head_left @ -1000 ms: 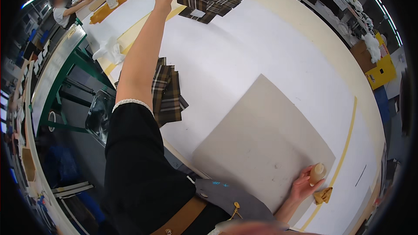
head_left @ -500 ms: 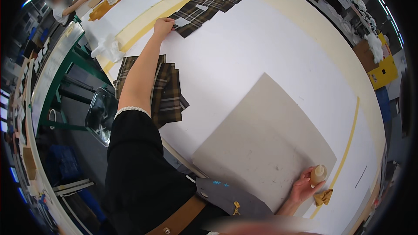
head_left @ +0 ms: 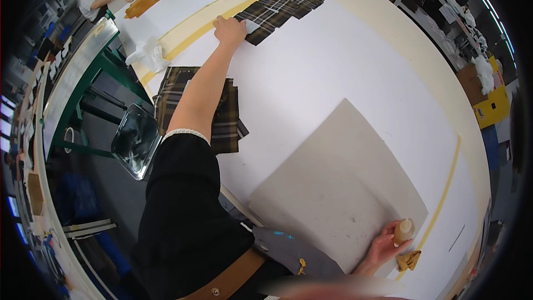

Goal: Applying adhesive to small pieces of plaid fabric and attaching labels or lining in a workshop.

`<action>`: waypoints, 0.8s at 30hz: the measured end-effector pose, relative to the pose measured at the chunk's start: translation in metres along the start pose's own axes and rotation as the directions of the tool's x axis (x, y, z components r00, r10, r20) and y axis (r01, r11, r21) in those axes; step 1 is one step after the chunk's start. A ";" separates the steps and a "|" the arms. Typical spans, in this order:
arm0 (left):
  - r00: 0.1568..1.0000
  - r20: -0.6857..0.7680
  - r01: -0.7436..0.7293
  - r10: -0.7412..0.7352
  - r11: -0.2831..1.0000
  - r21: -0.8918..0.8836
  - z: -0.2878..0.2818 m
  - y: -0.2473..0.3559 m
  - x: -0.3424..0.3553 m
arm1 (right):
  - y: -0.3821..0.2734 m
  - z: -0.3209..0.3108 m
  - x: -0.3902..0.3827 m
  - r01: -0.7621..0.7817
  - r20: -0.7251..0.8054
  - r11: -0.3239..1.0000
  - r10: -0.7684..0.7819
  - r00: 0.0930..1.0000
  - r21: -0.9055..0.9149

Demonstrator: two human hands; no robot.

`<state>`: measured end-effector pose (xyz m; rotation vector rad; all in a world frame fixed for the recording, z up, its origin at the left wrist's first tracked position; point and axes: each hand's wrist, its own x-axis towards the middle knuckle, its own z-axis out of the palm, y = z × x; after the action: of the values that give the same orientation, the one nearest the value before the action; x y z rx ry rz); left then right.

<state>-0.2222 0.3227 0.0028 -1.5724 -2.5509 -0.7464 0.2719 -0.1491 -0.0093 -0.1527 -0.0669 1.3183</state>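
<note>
The person wears a black short-sleeved top (head_left: 186,180), its left cuff edged with cream textured trim (head_left: 189,132); a grey apron (head_left: 322,261) bearing light-blue markings (head_left: 283,234) and a gold-coloured ornament (head_left: 302,266); a brown strap (head_left: 239,275) with a round metal stud (head_left: 216,291). Hands: bare.

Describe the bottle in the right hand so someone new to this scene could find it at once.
On the big white table, find the grey board. Near its right-hand corner, the right hand grips the bottle. Its amber-tinted, rounded body and pale top set it apart from the crumpled tan scrap just below.
</note>
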 end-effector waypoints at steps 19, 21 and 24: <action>0.830 0.468 0.356 0.304 0.358 -0.863 -0.040 -0.041 -0.059 | -0.003 -0.003 0.000 -0.030 0.003 0.999 0.030 1.000 0.013; 0.856 0.460 0.334 0.236 0.428 -0.840 -0.040 -0.044 -0.072 | -0.004 -0.001 0.000 -0.019 0.007 1.000 0.019 1.000 0.001; 0.897 0.420 0.290 0.137 0.536 -0.793 -0.027 -0.060 -0.073 | -0.006 -0.003 0.001 -0.044 0.017 0.999 0.044 0.999 0.003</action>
<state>-0.2435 0.2288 -0.0168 -2.0274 -2.6958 -2.1492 0.2784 -0.1501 -0.0114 -0.1411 -0.0759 1.3635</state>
